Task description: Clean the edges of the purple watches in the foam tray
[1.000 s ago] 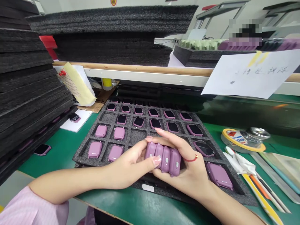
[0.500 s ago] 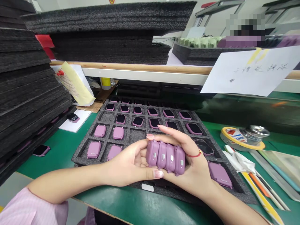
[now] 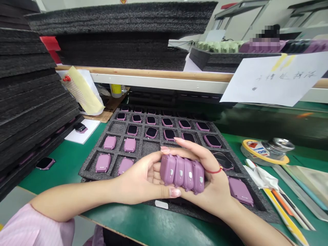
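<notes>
A row of several purple watch bodies [image 3: 182,173] stands on edge in my right hand [image 3: 212,186], which cups them from below and behind. My left hand [image 3: 143,177] presses against the left end of the row, thumb under it, fingers curled round. Both hands hover over the front of a black foam tray [image 3: 146,148]. In the tray's pockets lie more purple watch bodies, some face down [image 3: 103,163], some with dark screens up [image 3: 170,134].
Stacks of black foam trays rise at the left [image 3: 33,92] and on the shelf [image 3: 120,37]. A tape roll with a metal tin [image 3: 266,150], a white paper sheet [image 3: 276,80] and tools [image 3: 282,201] lie right. A loose watch body [image 3: 45,163] rests on the green table.
The row of watch bodies has shifted slightly right and tilted in my hands. My left thumb slid down from the row's side to beneath it.
</notes>
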A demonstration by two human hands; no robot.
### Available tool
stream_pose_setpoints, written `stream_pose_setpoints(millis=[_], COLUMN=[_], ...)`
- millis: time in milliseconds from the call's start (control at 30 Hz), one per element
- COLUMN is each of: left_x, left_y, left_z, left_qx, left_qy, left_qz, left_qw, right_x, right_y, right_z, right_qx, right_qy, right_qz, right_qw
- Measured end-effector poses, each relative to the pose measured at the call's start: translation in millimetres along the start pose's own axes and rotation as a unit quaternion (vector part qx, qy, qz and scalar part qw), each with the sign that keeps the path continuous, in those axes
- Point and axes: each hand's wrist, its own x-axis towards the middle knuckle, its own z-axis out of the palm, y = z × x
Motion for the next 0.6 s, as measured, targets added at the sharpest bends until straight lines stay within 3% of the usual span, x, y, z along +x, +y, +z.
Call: stream_pose_setpoints(millis=[267, 433, 500, 600], left_x=[-1.2, -3.5, -10.3, -14.5], left_y=[-0.5, 2.1, 2.4, -5.5], left_z=[0.1, -0.6, -1.2, -16.3], left_qx=[0.001, 0.021, 0.04, 0.152], left_qy=[0.013, -0.02, 0.012, 0.154], left_qz=[-0.008, 0.023, 0.022, -0.029], left_qw=[1.0, 0.999, 0.999, 0.976], right_x=[-2.1, 1.6, 5.1, 13.1], right_y=[2.7, 6.5, 7.1, 6.5], right_z=[-1.1, 2.2, 3.7, 1.8], right_qx=[0.009, 0.053, 0.074, 0.071], right_qy=[-0.009, -0.001, 0.006, -0.014], right_qz=[-0.027, -0.015, -0.015, -0.051], right_qw=[1.0, 0.998, 0.997, 0.996])
